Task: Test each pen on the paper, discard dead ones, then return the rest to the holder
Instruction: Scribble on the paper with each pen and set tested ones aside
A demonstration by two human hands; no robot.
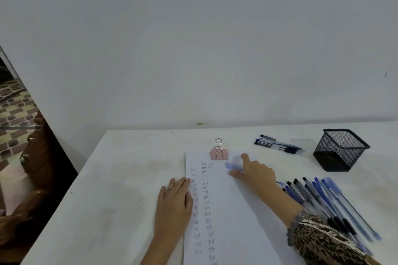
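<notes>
Blue pen [231,165] blurred — tip indistinct; paper [232,211] cut off at bottom edge.

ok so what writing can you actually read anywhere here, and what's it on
"Test": handwritten repeatedly in columns on the paper; some rows blurred.
Far pens beside the holder and near pens: any print too small to read.
Blue pen in the right hand: motion-blurred, unreadable.
Binder clip: no text.

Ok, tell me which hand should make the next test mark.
Right. The right hand holds a blue pen over the paper; the left hand lies flat on its left edge.
</notes>
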